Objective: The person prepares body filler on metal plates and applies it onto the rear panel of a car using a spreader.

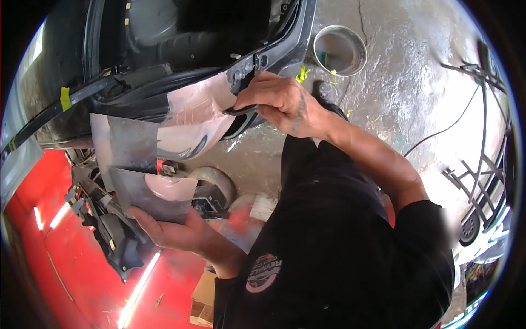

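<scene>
My right hand (279,104) is closed on a thin dark spreader (240,111), whose edge meets the car's rear corner beside a dark grey patch. Pale pink filler (200,104) covers the panel left of that hand. Lower left, my left hand (170,233) supports a flat grey plate (159,200) from below. A smooth mound of pink filler (167,186) lies on the plate. Just above the plate, the car panel shows a bare grey area (133,143) with a pink strip at its left.
A round bucket (339,50) of cloudy liquid stands on the wet concrete floor at the top. Dark car parts (112,219) lie at the left by a red surface. A cardboard box (203,299) is at the bottom. Metal stands and a cable are at the right.
</scene>
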Available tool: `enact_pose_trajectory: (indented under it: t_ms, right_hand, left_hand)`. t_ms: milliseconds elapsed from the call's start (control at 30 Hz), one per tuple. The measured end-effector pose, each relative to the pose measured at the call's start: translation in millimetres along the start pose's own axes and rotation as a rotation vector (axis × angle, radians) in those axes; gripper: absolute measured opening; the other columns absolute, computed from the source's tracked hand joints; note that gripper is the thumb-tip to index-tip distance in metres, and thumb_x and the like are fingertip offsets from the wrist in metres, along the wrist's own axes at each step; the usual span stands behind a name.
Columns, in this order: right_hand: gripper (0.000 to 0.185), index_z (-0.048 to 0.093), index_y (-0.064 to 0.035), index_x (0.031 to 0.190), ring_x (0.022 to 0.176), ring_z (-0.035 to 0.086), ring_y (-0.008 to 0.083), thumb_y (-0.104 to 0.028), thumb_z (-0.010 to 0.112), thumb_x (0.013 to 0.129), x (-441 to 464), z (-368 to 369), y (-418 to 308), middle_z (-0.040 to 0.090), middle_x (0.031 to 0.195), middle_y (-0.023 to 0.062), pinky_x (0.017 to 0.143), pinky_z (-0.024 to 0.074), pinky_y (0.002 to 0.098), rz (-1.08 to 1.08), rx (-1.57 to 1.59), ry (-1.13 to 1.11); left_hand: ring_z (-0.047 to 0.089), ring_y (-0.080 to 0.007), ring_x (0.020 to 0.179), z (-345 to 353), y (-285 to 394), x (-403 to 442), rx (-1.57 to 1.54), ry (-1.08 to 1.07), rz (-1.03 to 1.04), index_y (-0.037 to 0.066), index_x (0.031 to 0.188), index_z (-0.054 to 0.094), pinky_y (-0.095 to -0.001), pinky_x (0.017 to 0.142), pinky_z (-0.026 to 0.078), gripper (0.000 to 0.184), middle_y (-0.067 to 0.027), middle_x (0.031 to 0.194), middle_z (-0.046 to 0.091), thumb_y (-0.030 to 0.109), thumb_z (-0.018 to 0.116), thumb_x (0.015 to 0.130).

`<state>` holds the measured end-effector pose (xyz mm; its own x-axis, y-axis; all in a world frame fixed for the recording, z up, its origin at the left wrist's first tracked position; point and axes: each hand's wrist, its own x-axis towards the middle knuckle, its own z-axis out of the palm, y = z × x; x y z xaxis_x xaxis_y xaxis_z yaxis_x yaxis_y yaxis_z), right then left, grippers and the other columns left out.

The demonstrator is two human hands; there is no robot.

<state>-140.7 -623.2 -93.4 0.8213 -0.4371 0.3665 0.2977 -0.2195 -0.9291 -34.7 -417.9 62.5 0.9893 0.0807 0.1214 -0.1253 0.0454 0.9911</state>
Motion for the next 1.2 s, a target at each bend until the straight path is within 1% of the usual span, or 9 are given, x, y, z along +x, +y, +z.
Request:
enact_pose_trajectory:
  t_ms: [100,300,433,533,633,733,967,1100,1200]
  right_hand:
    - [0.035,0.072,0.0003,0.11,0.097,0.066,0.0336,0.012,0.064,0.078,5.9,-7.4,4.2,0.074,0.105,0.0131,0.089,0.0549,0.0425,0.011,-0.047,0.037]
    - [0.035,0.072,-0.0008,0.11,0.096,0.066,0.034,0.011,0.065,0.078,17.6,13.5,7.1,0.074,0.105,0.0139,0.087,0.0547,0.0436,-0.011,-0.043,0.078]
    - [0.037,0.073,-0.0017,0.112,0.096,0.066,0.0333,0.012,0.065,0.078,8.9,13.4,7.8,0.074,0.106,0.0133,0.084,0.055,0.0433,-0.007,-0.005,0.004]
    - [0.035,0.073,-0.0015,0.113,0.095,0.066,0.0323,0.01,0.066,0.081,7.0,-1.0,-0.6,0.074,0.106,0.0128,0.083,0.055,0.0421,0.044,0.061,-0.035]
    - [0.031,0.073,-0.0006,0.114,0.094,0.067,0.0321,0.007,0.067,0.084,10.5,-11.3,-8.1,0.073,0.105,0.0129,0.083,0.0548,0.0407,0.273,0.115,0.008]
    - [0.028,0.072,0.0003,0.114,0.094,0.067,0.0327,0.005,0.068,0.086,11.8,1.7,2.6,0.073,0.107,0.0148,0.084,0.055,0.0401,0.066,0.018,0.094]
    - [0.05,0.068,0.0049,0.122,0.104,0.068,0.0348,0.008,0.071,0.073,0.6,32.3,2.2,0.071,0.119,0.018,0.092,0.0564,0.0419,-0.138,-0.265,0.205]
    - [0.052,0.067,0.0071,0.123,0.104,0.066,0.0394,0.009,0.07,0.072,-16.2,45.9,-7.1,0.069,0.123,0.0222,0.092,0.0559,0.0445,-0.138,-0.288,0.159]
    - [0.049,0.068,0.0064,0.121,0.104,0.066,0.0387,0.008,0.069,0.072,-20.1,30.4,-10.0,0.069,0.121,0.0211,0.093,0.0553,0.0444,-0.153,-0.259,0.094]
  left_hand:
    - [0.053,-0.0331,0.136,4.8,1.7,-3.4,0.03,0.013,0.012,-0.006,0.147,0.047,-0.0461,0.117,0.044,0.061,-0.0187,0.15,0.051,0.035,0.06,0.104]
    - [0.058,-0.0265,0.131,7.9,1.7,-7.8,0.01,0.018,-0.008,-0.002,0.145,0.052,-0.042,0.114,0.046,0.053,-0.0141,0.143,0.059,0.034,0.058,0.105]
    - [0.054,-0.0326,0.135,6.6,1.0,-7.6,0.03,0.04,-0.008,-0.006,0.147,0.046,-0.0459,0.116,0.045,0.06,-0.0178,0.149,0.052,0.035,0.058,0.105]
    - [0.054,-0.0326,0.135,7.4,-1.7,-5.9,0.037,0.019,-0.002,-0.006,0.147,0.046,-0.0458,0.116,0.045,0.06,-0.0178,0.148,0.052,0.036,0.058,0.106]
    - [0.054,-0.0325,0.135,9.8,-0.6,-6.0,0.021,0.01,0.001,-0.006,0.147,0.046,-0.0458,0.116,0.045,0.06,-0.0178,0.148,0.052,0.037,0.058,0.106]
    - [0.054,-0.0325,0.135,8.3,-0.5,-3.6,-0.003,-0.003,-0.014,-0.006,0.147,0.046,-0.046,0.116,0.045,0.06,-0.0179,0.148,0.052,0.036,0.057,0.106]
    - [0.055,-0.0325,0.134,8.7,-0.1,-4.5,-0.016,0.016,-0.013,-0.006,0.147,0.046,-0.0464,0.115,0.045,0.059,-0.0182,0.148,0.052,0.035,0.057,0.106]
    - [0.055,-0.0269,0.133,-0.1,1.0,-4.8,-0.053,-0.024,-0.055,-0.001,0.147,0.048,-0.0422,0.116,0.043,0.057,-0.0141,0.146,0.055,0.034,0.062,0.103]
    - [0.055,-0.0272,0.134,-3.5,-2.1,-2.7,-0.064,-0.035,-0.051,-0.001,0.147,0.048,-0.0428,0.116,0.042,0.057,-0.0142,0.147,0.055,0.034,0.061,0.104]
